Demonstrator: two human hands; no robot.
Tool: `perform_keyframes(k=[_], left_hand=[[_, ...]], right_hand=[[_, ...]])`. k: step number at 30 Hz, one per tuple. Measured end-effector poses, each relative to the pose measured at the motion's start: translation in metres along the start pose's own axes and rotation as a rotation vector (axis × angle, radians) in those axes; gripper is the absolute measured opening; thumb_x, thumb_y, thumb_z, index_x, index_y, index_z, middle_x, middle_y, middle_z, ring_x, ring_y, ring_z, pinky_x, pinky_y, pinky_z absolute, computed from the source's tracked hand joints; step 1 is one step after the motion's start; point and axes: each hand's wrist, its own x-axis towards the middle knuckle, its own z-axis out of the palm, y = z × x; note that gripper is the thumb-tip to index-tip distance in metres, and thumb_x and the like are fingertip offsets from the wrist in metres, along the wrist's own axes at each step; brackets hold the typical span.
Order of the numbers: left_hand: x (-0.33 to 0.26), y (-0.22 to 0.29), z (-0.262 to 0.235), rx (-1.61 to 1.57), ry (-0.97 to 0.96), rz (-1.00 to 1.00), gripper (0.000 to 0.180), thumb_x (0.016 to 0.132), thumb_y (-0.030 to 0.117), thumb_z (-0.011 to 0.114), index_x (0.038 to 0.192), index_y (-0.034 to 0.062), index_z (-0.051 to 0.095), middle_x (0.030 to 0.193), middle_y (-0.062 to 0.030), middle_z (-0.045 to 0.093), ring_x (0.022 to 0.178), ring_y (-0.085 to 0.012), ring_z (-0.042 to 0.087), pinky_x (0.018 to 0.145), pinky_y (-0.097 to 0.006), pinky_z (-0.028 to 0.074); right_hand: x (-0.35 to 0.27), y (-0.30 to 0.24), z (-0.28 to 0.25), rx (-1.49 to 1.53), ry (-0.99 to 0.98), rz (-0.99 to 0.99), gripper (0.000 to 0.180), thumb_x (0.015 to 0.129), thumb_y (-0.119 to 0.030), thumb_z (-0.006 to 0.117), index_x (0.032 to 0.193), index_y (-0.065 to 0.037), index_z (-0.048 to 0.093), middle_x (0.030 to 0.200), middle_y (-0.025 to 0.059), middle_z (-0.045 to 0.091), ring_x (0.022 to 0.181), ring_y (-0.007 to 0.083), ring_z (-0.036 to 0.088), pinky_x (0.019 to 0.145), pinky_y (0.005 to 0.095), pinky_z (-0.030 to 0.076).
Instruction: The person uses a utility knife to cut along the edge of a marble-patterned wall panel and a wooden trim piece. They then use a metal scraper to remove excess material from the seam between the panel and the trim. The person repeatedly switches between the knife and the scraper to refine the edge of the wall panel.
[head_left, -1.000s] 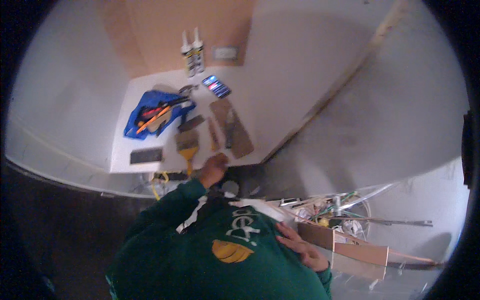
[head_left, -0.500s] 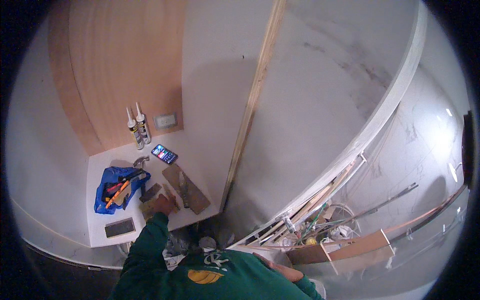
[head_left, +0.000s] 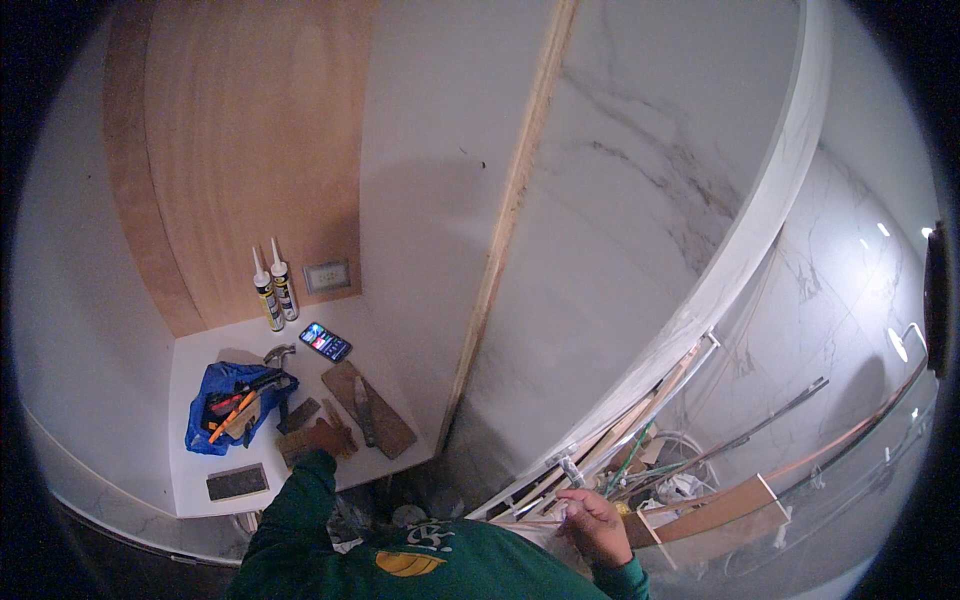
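Wide brush (head_left: pixel 290 446) at the white shelf's (head_left: pixel 308 384) near edge, scene left, likely light, soft-bristled, best held by its handle; left hand (head_left: pixel 326 438) touching or just beside, right hand (head_left: pixel 598 528) well apart, both grips unclear.

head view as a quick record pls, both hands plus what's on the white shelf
left hand: at the wide brush; grip unclear
right hand: raised, away from the white shelf; no held object discernible
shelf back: two upright cartridges, lit phone
shelf left: blue bag with tools
shelf front: dark rectangular slab
shelf right: brown board
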Motion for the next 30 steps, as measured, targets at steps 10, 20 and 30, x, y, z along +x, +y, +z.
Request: perform_keyframes(k=[10,20,30], left_hand=[[-0.008,0.003,-0.006,-0.065,-0.025,0.012,0.076,0.081,0.055,0.079,0.118,-0.0080,0.058,0.118,-0.0299,0.070,0.110,-0.0460,0.069,0.097,-0.051,0.056],[0.076,-0.058,0.064,0.329,-0.125,0.326,0.069,0.081,0.053,0.076,0.114,-0.0069,0.065,0.114,-0.0301,0.071,0.107,-0.0447,0.070,0.093,-0.051,0.057],[-0.003,-0.017,-0.013,0.253,0.001,0.390,0.040,0.092,0.039,0.066,0.105,0.0010,0.069,0.095,-0.0277,0.071,0.090,-0.0405,0.072,0.080,-0.053,0.059]], right_hand=[[0.011,0.016,0.013,-0.243,-0.151,0.003,0.028,0.100,-0.008,0.068,0.126,0.001,0.068,0.093,0.0046,0.066,0.083,0.0145,0.065,0.078,0.0280,0.054],[0.010,0.013,0.002,-0.351,-0.146,-0.142,0.029,0.105,-0.023,0.061,0.091,-0.003,0.076,0.083,0.0028,0.062,0.080,0.0153,0.059,0.074,0.0277,0.047],[-0.004,-0.031,-0.031,-0.324,-0.191,-0.289,0.029,0.104,-0.026,0.064,0.097,0.001,0.073,0.090,0.0091,0.072,0.084,0.0164,0.064,0.078,0.0319,0.051]])
